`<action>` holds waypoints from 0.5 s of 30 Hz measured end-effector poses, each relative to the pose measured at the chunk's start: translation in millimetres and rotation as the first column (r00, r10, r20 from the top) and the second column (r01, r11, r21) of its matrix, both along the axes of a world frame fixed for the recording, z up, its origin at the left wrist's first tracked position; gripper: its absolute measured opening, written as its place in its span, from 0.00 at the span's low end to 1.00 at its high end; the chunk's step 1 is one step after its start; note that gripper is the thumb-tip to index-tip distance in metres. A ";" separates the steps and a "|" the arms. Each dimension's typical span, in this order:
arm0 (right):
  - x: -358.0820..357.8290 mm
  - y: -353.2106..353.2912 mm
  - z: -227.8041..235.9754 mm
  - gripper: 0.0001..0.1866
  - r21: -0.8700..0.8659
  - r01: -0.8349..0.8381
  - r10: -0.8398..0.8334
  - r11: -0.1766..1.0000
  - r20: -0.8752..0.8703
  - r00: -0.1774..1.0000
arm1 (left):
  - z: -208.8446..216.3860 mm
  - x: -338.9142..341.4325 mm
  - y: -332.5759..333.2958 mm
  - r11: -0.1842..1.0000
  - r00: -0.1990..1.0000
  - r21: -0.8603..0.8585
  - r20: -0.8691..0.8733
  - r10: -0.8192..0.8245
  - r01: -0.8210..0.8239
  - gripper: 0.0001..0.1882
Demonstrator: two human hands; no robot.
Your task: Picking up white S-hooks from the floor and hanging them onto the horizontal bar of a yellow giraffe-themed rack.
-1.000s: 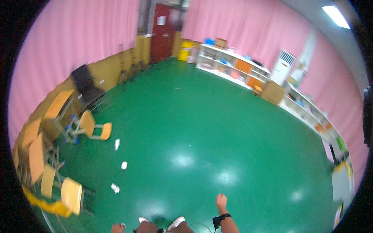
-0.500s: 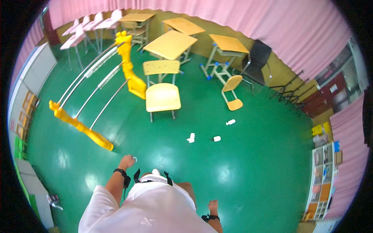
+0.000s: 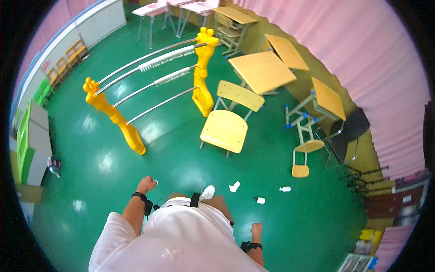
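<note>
My left hand, out ahead on the left, is closed on a small white ring-shaped thing. Low at my right side hangs my right hand; its fingers curl out of sight, and no held thing shows there. On the green floor ahead of my right side lie a crumpled white piece, a white bottle with a dark top and another white bottle. Beyond my left hand stands a drying rack with yellow end posts, metal rails and white hangers.
A yellow chair stands ahead, with wooden desks behind it. To the right are a small chair and a black chair. Pink high chairs line the back; a white cabinet stands far left.
The view has swung left, so rack, chair and desks sit further right in it. A white shoe has come forward. My left hand still grips the white ring.
</note>
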State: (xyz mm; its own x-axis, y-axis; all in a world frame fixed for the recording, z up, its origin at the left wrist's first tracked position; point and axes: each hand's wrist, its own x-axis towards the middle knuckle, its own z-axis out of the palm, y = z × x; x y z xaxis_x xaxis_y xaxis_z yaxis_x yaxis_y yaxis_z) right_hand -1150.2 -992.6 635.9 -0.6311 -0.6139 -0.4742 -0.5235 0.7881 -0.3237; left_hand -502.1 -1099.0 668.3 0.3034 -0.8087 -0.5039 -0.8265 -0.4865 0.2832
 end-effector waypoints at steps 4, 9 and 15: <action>0.2 -148.5 4.0 0.14 -0.111 -0.099 0.112 0.989 0.121 0.986 | 39.7 -4.4 -36.8 0.954 0.940 0.112 -0.173 0.293 -0.277 0.19; 27.3 -312.7 -4.1 0.11 -0.177 -0.530 0.535 0.830 -0.019 0.845 | 60.4 -9.5 -43.4 0.839 0.779 0.054 -0.343 0.525 -0.542 0.16; 190.0 -453.6 75.8 0.08 -0.431 -0.603 0.725 0.671 0.217 0.653 | 43.1 30.3 -54.0 0.671 0.562 0.054 -0.500 0.659 -0.739 0.12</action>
State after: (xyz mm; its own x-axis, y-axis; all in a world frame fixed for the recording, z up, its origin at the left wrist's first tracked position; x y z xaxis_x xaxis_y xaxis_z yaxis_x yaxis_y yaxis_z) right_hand -960.2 -1446.2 711.7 0.1750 -0.9418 -0.2871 -0.6686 0.1004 -0.7368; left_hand -471.8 -1153.0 711.4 0.5814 -0.5141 -0.6306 0.0006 -0.7747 0.6323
